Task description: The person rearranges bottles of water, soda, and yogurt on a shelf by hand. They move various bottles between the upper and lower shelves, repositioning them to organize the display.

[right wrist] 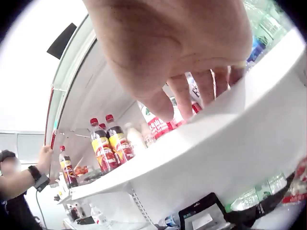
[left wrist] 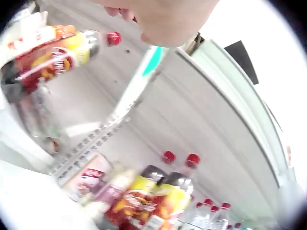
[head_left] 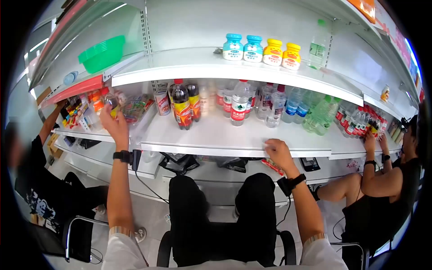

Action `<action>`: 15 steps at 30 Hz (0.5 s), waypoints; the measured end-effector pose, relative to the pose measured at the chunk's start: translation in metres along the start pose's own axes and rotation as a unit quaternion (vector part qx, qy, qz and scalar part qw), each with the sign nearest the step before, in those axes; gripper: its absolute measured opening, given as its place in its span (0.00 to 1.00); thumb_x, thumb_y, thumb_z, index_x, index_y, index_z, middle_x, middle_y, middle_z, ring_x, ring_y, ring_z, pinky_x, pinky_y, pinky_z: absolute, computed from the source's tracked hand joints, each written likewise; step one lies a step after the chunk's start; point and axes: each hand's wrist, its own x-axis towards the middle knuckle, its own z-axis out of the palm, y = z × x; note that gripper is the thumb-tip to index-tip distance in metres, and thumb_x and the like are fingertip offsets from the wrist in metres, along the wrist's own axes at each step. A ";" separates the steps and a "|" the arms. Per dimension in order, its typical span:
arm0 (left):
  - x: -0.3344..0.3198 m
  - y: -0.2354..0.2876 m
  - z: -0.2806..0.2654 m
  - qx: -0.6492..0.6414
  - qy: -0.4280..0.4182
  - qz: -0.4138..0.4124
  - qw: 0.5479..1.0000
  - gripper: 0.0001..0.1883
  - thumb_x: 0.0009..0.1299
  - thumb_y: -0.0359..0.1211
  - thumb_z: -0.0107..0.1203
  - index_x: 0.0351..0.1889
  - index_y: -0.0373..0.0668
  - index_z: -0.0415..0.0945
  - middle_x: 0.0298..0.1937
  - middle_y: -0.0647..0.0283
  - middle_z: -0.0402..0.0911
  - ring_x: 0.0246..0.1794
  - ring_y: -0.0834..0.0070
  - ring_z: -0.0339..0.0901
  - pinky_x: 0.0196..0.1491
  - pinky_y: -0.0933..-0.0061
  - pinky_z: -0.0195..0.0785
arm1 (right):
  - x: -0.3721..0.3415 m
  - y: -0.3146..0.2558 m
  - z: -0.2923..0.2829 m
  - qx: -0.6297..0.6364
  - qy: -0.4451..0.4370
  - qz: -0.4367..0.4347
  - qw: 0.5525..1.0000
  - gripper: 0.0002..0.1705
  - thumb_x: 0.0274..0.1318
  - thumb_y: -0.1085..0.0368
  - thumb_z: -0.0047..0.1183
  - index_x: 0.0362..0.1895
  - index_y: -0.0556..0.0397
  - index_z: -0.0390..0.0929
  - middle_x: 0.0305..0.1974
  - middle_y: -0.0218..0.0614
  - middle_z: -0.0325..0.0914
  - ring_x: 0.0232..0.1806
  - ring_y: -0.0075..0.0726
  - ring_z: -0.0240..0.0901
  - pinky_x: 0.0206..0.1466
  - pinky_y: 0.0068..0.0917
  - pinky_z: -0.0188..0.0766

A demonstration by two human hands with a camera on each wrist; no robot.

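Observation:
My left hand (head_left: 115, 125) is raised at the left shelf section, fingers loosely bent with nothing seen in them. Right by it stands a dark soda bottle (left wrist: 53, 60) with a red cap and a yellow-and-red label; the left wrist view shows the cap below the fingers, apart from them. My right hand (head_left: 280, 155) is at the front edge of the middle shelf (head_left: 202, 135), its relaxed fingers (right wrist: 205, 86) pointing down to the surface and holding nothing. Two similar soda bottles (head_left: 182, 108) stand at that shelf's left, and a red-labelled water bottle (head_left: 240, 105) at its centre.
Clear and green bottles (head_left: 321, 117) line the shelf's right. Blue and yellow small bottles (head_left: 253, 50) and a green basket (head_left: 102, 54) sit above. Black bags (head_left: 179, 163) lie below. One person (head_left: 49, 180) sits left, another (head_left: 382, 184) right, both reaching to shelves.

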 end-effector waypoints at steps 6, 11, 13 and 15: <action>0.043 0.168 0.030 -0.204 -0.196 0.016 0.959 0.13 0.63 0.25 0.54 0.46 0.42 0.76 0.37 0.60 0.74 0.38 0.68 0.74 0.42 0.70 0.68 | 0.075 -0.076 -0.061 0.178 -0.007 0.051 0.983 0.09 0.61 0.66 0.54 0.39 0.60 0.81 0.33 0.39 0.83 0.34 0.31 0.80 0.38 0.27 0.74; 0.053 0.254 0.086 -0.212 -0.225 0.062 0.949 0.13 0.66 0.33 0.56 0.49 0.44 0.75 0.46 0.56 0.74 0.40 0.61 0.76 0.46 0.64 0.72 | 0.140 -0.114 -0.085 0.143 0.015 -0.009 0.990 0.10 0.60 0.64 0.54 0.37 0.60 0.81 0.27 0.39 0.82 0.29 0.30 0.78 0.34 0.26 0.73; 0.060 0.272 0.111 -0.200 -0.245 0.064 0.947 0.17 0.67 0.38 0.57 0.53 0.45 0.74 0.50 0.53 0.74 0.46 0.57 0.77 0.50 0.60 0.72 | 0.166 -0.139 -0.104 0.193 0.061 0.048 0.978 0.12 0.59 0.63 0.53 0.35 0.61 0.80 0.23 0.41 0.79 0.25 0.32 0.76 0.32 0.27 0.71; 0.069 0.290 0.120 -0.146 -0.328 0.056 0.932 0.28 0.67 0.45 0.58 0.63 0.48 0.67 0.59 0.48 0.72 0.53 0.51 0.77 0.53 0.57 0.72 | 0.191 -0.150 -0.109 0.169 0.090 0.024 0.981 0.13 0.58 0.62 0.53 0.35 0.61 0.81 0.23 0.41 0.79 0.25 0.35 0.77 0.32 0.29 0.72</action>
